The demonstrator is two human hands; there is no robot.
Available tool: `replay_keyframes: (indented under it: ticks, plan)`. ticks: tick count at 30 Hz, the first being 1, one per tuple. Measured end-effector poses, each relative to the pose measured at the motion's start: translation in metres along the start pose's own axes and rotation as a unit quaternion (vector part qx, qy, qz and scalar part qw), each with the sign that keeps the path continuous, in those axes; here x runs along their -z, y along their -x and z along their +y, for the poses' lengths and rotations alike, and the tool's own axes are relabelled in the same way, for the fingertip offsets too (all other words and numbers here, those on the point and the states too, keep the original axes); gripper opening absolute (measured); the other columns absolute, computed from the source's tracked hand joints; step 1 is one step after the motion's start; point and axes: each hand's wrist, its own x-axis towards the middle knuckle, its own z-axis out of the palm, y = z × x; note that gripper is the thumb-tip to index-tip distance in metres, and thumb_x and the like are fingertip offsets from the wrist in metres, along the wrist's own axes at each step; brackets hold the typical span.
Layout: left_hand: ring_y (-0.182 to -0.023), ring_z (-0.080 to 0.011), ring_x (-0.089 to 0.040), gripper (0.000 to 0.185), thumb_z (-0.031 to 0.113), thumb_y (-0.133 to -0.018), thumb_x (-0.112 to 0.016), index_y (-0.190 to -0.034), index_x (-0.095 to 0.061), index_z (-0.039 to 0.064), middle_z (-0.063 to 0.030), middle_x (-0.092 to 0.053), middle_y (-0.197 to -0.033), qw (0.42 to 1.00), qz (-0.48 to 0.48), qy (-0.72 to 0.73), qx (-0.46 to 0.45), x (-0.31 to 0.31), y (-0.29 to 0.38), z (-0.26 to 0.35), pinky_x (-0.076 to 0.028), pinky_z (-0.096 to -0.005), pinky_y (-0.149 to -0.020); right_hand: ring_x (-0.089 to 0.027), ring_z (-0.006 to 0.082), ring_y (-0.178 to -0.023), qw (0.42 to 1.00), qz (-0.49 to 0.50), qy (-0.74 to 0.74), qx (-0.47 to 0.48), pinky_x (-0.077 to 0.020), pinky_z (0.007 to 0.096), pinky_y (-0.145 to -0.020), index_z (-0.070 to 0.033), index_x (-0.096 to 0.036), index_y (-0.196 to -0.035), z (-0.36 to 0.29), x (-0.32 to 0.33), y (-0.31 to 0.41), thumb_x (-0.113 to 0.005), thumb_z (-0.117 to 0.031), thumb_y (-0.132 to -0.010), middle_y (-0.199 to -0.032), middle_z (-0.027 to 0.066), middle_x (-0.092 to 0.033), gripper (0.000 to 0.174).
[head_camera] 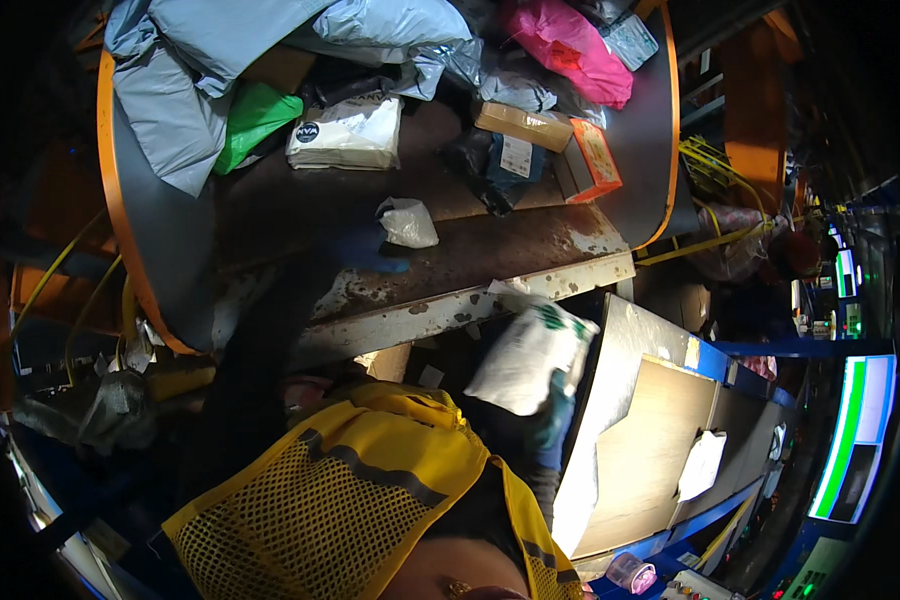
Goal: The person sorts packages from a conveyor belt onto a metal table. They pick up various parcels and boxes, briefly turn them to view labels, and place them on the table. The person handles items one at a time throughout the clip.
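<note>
My right hand [557, 412], in a dark blue-green glove, grips the lower right edge of a white plastic mailing bag [521, 360] with green print. The bag is blurred and held between the chute's edge and the light panel at the right. My left hand [367, 251], in a blue glove, reaches over the worn brown ledge [480, 251]. Its fingers lie right beside a small white plastic packet [409, 223]; shadow and blur hide whether they grip it.
The orange-rimmed chute [671, 150] holds grey bags [169, 120], a green bag [255, 127], a white package [349, 135], a pink bag [570, 52], a cardboard box [523, 126] and an orange-and-white box [594, 161]. A conveyor [660, 450] and a lit screen [855, 439] stand at the right.
</note>
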Motion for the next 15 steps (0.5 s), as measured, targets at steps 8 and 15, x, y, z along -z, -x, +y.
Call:
replay_keyframes:
  ticks: [8,15]
  plan:
    - [-0.109,-0.0373,-0.068,0.057,0.041,-0.087,-0.078,-0.121,-0.065,-0.003,-0.0239,-0.070,-0.116,0.927,0.177,0.258,0.205,-0.091,-0.055,-0.012,-0.053,-0.0463,-0.093,-0.063,0.0325,-0.114,0.943,0.107,0.295,-0.108,-0.0569,0.0462,-0.088,0.003,-0.061,-0.128,0.142,0.217,0.052,-0.060,-0.012,-0.093,-0.128,0.0192,-0.064,0.038]
    - [-0.072,-0.0100,-0.067,0.036,0.037,-0.094,-0.078,-0.112,-0.072,0.006,-0.0038,-0.072,-0.090,0.806,-0.027,0.559,0.195,-0.014,-0.011,0.152,-0.053,-0.0231,-0.060,-0.058,0.0299,-0.120,0.718,0.217,-0.575,-0.326,-0.0476,0.0513,-0.105,-0.007,-0.052,-0.140,0.180,0.164,0.045,-0.048,-0.039,-0.105,-0.129,0.0156,-0.061,0.048]
